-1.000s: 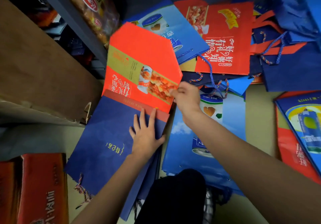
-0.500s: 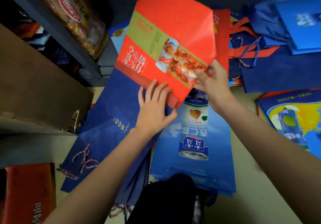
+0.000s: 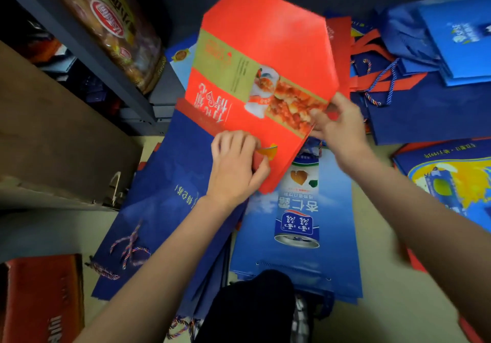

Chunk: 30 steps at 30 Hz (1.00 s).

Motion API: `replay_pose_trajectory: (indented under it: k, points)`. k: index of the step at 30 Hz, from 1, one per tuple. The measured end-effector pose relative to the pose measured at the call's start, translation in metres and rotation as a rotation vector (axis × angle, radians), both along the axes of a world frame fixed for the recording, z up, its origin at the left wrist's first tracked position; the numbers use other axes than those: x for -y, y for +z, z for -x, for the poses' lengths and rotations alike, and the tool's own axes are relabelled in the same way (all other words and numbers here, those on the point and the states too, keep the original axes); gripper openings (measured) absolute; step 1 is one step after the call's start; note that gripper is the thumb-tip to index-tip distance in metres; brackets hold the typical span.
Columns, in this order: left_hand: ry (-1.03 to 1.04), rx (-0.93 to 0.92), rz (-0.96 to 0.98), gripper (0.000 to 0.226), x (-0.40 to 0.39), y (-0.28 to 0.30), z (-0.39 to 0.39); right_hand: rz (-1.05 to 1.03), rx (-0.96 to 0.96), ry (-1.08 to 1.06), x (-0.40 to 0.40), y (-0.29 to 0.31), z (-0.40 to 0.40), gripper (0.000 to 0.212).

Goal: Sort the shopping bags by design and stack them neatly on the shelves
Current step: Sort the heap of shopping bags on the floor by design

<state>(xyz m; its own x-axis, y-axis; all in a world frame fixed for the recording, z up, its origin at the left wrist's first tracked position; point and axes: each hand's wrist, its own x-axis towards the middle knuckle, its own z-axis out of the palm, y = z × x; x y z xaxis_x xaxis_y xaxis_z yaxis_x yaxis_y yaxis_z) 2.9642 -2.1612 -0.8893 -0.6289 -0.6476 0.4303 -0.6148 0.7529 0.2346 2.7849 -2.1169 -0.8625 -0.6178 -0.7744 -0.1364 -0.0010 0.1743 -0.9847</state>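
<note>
Both hands grasp one flat red paper shopping bag (image 3: 265,58): left hand (image 3: 233,167) pinches its near corner, right hand (image 3: 337,122) its right edge, above the dark-blue bag stack (image 3: 164,183) on the floor.

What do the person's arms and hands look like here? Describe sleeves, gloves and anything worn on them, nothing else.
Both arms are bare from the frame edge to the wrist, with no sleeves in view. The left hand and right hand wear no gloves. No watch, bracelet or ring shows on either wrist or on the visible fingers, though motion blur softens fine detail on the right forearm.
</note>
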Motion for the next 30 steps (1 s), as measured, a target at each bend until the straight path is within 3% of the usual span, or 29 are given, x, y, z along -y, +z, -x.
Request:
replay_pose_trajectory:
  k: [3,9,12,15,19,26,30]
  points:
    - [-0.109,-0.008,0.057,0.025,-0.003,-0.001,0.013,0.053,-0.172,-0.035,0.0,0.009,0.016,0.029]
    - [-0.301,-0.116,0.201,0.029,-0.006,0.021,0.013,0.165,0.015,-0.058,0.004,-0.001,-0.002,0.025]
    - [-0.279,-0.145,0.208,0.03,-0.013,0.04,0.01,0.052,0.093,0.152,0.005,-0.009,-0.014,0.023]
    - [-0.222,-0.152,0.209,0.033,-0.009,0.051,0.006,-0.07,-0.012,0.231,-0.004,-0.025,-0.02,0.028]
    - [-0.07,0.025,0.108,0.034,0.017,0.027,-0.018,0.136,0.086,-0.015,-0.012,0.001,0.017,0.023]
    - [-0.026,0.462,-0.115,0.036,0.032,-0.03,-0.03,0.03,0.043,0.105,-0.037,0.019,0.08,0.029]
    - [-0.089,0.318,-0.063,0.04,0.019,-0.027,-0.012,0.008,0.053,0.049,-0.071,0.028,0.119,0.026]
